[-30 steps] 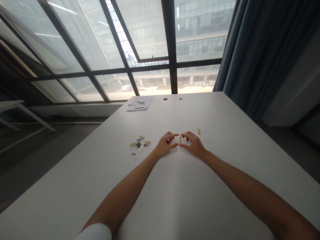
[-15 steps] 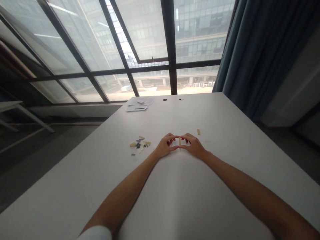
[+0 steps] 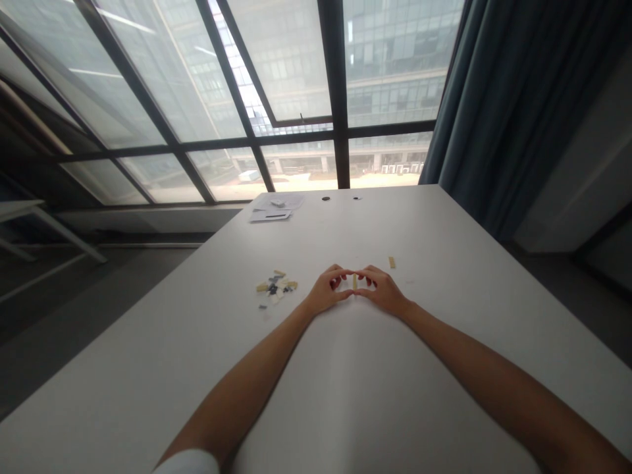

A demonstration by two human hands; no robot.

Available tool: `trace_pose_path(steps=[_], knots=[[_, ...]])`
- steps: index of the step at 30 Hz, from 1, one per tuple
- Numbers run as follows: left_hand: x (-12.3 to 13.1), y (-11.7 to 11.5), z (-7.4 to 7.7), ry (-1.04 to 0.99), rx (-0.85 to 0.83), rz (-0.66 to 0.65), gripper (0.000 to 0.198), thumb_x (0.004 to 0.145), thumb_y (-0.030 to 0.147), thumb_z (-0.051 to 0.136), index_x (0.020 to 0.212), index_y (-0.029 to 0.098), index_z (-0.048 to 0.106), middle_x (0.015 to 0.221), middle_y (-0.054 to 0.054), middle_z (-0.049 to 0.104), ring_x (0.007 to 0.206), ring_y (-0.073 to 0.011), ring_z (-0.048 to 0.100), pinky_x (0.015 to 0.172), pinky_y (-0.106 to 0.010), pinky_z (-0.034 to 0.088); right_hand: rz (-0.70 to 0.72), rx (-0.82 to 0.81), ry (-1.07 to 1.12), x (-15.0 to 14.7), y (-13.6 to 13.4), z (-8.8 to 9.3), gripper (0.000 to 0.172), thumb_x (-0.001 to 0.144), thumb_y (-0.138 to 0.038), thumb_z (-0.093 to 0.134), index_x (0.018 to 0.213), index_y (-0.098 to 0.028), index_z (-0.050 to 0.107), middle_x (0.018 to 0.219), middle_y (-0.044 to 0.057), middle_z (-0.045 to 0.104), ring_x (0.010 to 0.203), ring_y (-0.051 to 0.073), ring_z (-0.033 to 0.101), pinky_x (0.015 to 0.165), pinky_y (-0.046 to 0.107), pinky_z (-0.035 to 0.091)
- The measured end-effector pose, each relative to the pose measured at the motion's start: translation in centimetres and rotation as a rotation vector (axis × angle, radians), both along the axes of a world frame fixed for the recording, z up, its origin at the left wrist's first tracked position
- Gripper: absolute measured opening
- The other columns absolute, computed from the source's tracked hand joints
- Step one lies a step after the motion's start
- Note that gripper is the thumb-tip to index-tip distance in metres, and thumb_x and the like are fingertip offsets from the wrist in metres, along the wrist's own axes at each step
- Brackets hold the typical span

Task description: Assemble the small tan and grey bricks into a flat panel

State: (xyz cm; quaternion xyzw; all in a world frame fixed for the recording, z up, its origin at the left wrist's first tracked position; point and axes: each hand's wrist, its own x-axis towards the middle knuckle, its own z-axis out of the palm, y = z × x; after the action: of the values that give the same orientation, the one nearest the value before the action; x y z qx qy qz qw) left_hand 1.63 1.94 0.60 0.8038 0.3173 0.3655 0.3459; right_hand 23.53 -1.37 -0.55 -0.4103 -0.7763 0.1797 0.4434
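A narrow tan building-block piece [image 3: 355, 282] is held between the fingertips of both hands over the white table [image 3: 340, 395]. My left hand [image 3: 330, 289] grips it from the left, thumb at its near end and fingers at its far end. From the right, my right hand [image 3: 381, 289] pinches the same two ends. A second flat tan piece [image 3: 392, 262] lies on the table just beyond my right hand. To the left of my left hand spreads a loose pile of small tan, white, grey and black pieces [image 3: 277, 287].
One small grey piece [image 3: 263, 307] lies apart, nearer me than the pile. Papers [image 3: 270, 214] with a dark pen-like strip rest at the table's far left corner. Two round dark spots [image 3: 326, 198] mark the far edge. A blue curtain [image 3: 464, 131] hangs at the right, beside large windows.
Both hands stay at the same spot with the tan piece between them. Only a very slight shift of the whole view shows.
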Motion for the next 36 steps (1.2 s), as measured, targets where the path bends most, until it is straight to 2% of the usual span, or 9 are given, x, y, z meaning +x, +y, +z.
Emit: trace_pose_path(steps=[27,36], knots=[[-0.14,0.3,-0.47,0.002,0.029,-0.021,0.047,0.077,0.036,0.079,0.12,0.02,0.069,0.094,-0.003,0.057,0.068,-0.009,0.044,0.06,-0.021,0.038,0.03,0.044,0.036,0.06,0.21,-0.32,0.035,0.082,-0.039,0.078,0.112,-0.022,0.069,0.092,0.004,0.064,0.071,0.015,0.052,0.065,0.028,0.046],[0.04,0.23,-0.48,0.009,-0.032,-0.005,0.049,0.076,0.037,0.079,0.119,0.017,0.069,0.083,-0.001,0.059,0.063,-0.0084,0.041,0.058,-0.022,0.035,0.031,0.039,0.03,0.07,0.47,-0.64,0.034,0.082,-0.038,0.079,0.109,-0.021,0.069,0.091,0.004,0.064,0.071,0.015,0.052,0.065,0.028,0.045]])
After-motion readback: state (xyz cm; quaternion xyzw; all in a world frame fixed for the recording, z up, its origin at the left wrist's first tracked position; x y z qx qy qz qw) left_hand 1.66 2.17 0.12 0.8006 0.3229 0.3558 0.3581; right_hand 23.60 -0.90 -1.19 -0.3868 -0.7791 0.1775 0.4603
